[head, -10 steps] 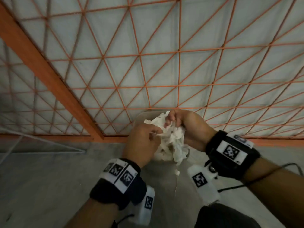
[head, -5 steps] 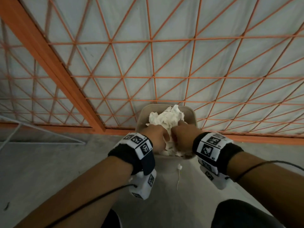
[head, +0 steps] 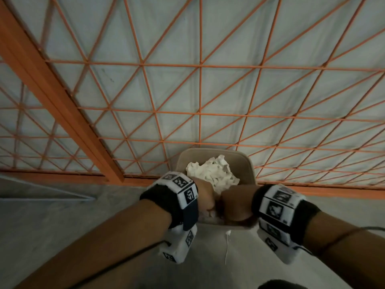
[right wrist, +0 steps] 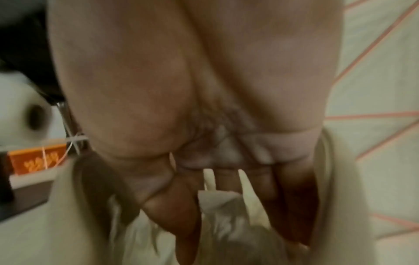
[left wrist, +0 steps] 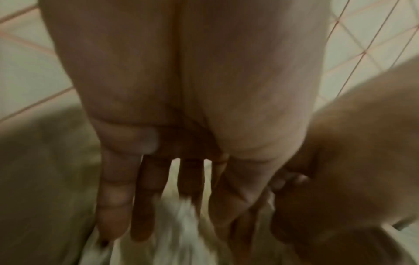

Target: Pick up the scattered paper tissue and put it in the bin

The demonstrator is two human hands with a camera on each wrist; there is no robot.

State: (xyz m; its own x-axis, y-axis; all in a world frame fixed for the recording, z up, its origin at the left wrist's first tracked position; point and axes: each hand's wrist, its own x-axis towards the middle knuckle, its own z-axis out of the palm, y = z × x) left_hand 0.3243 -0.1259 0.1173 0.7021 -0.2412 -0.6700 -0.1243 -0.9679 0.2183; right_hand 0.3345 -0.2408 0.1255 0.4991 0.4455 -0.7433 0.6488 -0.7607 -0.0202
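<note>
Crumpled, matt white paper tissue (head: 214, 174) is being seen in a smooth, matt beige plastic bin (head: 245, 163). Orange-painted metal mesh (head: 200, 90) is being backed by pale cloth-like sheeting. The floor (head: 62, 215) is being shown as dull grey concrete.

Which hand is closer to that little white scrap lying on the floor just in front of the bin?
Right, slightly. The scrap lies below the bin's near edge, just left of the right hand; the left hand sits farther off, up and left.
</note>
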